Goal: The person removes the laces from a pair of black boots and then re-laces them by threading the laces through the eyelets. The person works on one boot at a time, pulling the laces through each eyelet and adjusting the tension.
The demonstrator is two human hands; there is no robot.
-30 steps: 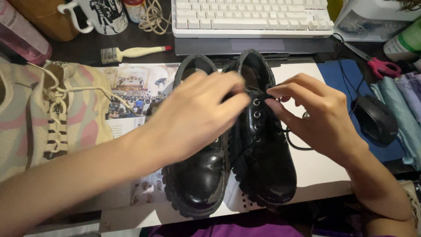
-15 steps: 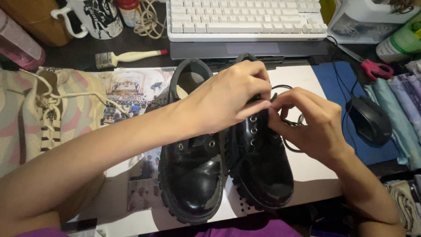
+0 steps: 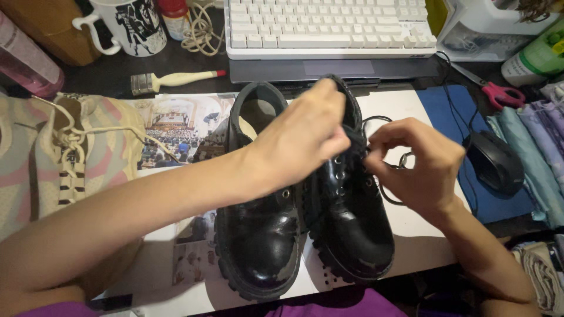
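Two glossy black lace-up shoes stand side by side on paper sheets, toes toward me: the left shoe [image 3: 258, 246] and the right shoe [image 3: 352, 235]. My left hand [image 3: 302, 141] reaches across and pinches the black lace at the upper eyelets of the right shoe. My right hand [image 3: 420, 167] sits just right of that shoe, fingers closed on the black lace [image 3: 382, 191], which loops out onto the paper.
A white keyboard [image 3: 329, 26] lies behind the shoes. A mug [image 3: 132, 23], a small brush [image 3: 176, 79] and a pale laced sneaker [image 3: 64, 152] are at the left. A black mouse [image 3: 496, 161] on a blue pad, pink-handled scissors [image 3: 499, 94] and folded cloths are at the right.
Both hands have shifted slightly up the right shoe, still working its lace. The view has moved a little closer; the shoes stay in place.
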